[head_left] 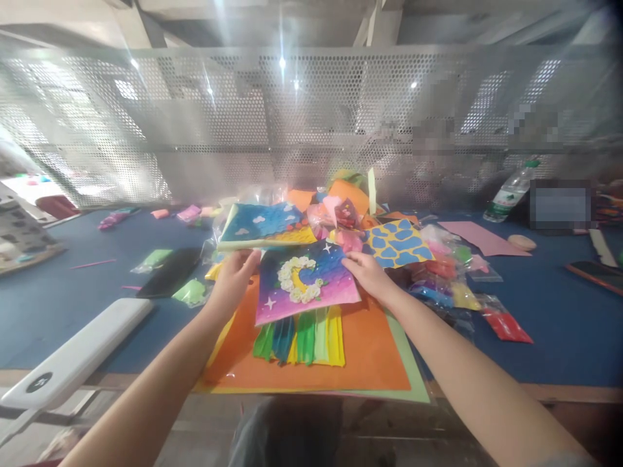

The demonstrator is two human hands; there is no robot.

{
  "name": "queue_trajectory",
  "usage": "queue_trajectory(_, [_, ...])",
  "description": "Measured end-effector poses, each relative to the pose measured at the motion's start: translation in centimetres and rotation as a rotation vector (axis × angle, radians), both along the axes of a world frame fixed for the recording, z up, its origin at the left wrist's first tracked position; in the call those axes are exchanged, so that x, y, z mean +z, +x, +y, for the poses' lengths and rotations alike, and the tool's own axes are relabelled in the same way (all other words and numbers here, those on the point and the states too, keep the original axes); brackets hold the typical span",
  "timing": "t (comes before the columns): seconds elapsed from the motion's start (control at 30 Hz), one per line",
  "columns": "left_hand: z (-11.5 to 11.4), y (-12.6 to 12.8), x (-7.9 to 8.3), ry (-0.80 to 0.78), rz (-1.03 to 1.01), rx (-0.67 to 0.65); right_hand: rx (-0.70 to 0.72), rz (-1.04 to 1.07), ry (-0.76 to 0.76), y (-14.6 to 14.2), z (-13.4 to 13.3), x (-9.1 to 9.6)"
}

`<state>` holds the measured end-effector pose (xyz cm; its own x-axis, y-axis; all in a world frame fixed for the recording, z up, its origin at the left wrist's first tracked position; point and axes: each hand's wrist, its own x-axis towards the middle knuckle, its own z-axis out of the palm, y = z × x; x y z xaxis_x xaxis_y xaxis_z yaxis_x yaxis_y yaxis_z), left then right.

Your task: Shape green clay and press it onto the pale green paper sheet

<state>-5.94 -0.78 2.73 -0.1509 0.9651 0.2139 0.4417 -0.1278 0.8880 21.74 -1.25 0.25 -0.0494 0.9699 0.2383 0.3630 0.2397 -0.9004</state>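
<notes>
A purple and blue picture card (pixel 270 305) with a yellow moon, white flowers and stars is held tilted above the table. My left hand (pixel 236 275) pinches its left edge, and my right hand (pixel 368 272) grips its right edge. Below the card, strips of green, blue and yellow clay (pixel 311 340) lie side by side on an orange sheet (pixel 379 363). Just beyond my hands rests a blue picture (pixel 257 224) with white clouds and a yellow corner. To its right is a yellow sheet with blue patches (pixel 399 242).
Bagged coloured clay (pixel 442 269) and paper scraps are piled behind and to the right. A white lamp-like bar (pixel 82 350) reaches over the table's left front edge. At the right stand a water bottle (pixel 509 194) and a pink sheet (pixel 479 237). A perforated metal screen (pixel 311 117) borders the back.
</notes>
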Motion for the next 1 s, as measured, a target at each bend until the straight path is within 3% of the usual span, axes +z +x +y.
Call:
queue_trajectory(0.17, [0.7,-0.4,1.4,-0.205,-0.402,0.006,0.007,-0.049,0.01,0.0,-0.1,0.1])
queue_trajectory(0.27, [1.4,-0.4,1.8,-0.302,-0.495,0.034,0.022,-0.077,0.017,0.0,-0.2,0.0])
queue_trajectory(0.4, [1.6,0.2,1.4,-0.221,-0.542,0.049,0.033,-0.111,0.023,0.2,-0.1,-0.2])
queue_trajectory(0.57, [1.7,0.6,0.2,-0.12,-0.559,-0.071,0.031,-0.127,0.02,0.2,0.0,-0.4])
queue_trajectory(0.8, [2.3,-0.2,-0.7,-0.137,-0.481,0.09,0.073,-0.114,-0.003,0.0,-0.5,-0.4])
queue_trajectory(1.0, [2.2,-0.5,-1.2,-0.158,-0.448,0.112,0.075,-0.075,-0.015,0.2,-0.4,-0.5])
